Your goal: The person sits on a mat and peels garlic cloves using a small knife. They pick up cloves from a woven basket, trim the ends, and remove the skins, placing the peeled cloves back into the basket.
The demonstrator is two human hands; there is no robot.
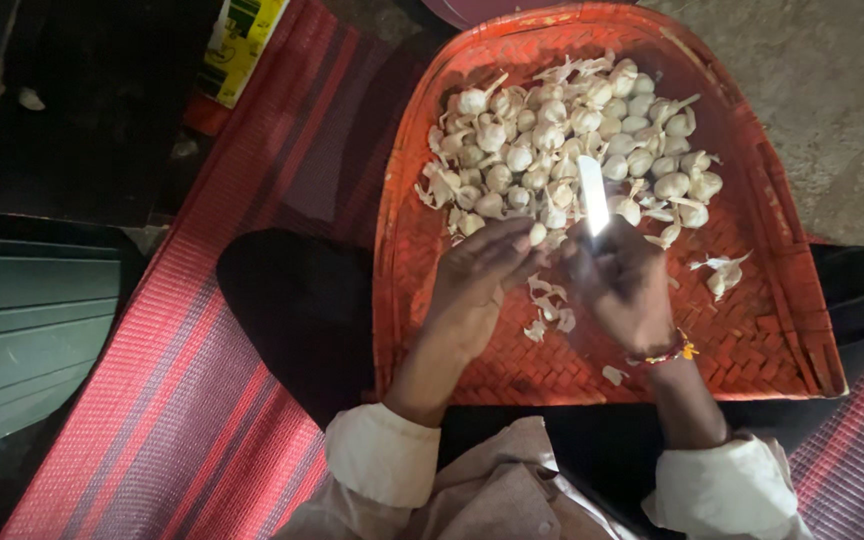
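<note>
A heap of pale garlic cloves (572,140) lies in the upper part of an orange woven tray (782,300) resting on my lap. My left hand (477,280) pinches a garlic clove (537,233) at the near edge of the heap. My right hand (624,285) grips a knife (592,195) whose bright blade points up toward the heap. Loose papery garlic skins (549,305) lie on the tray between my hands, and more skins (724,275) rest to the right.
A red and purple striped mat (202,380) covers the floor under me. A green slatted object (22,330) stands at the left. A yellow printed package (242,40) lies at the top left. Bare grey floor (832,90) is at the top right.
</note>
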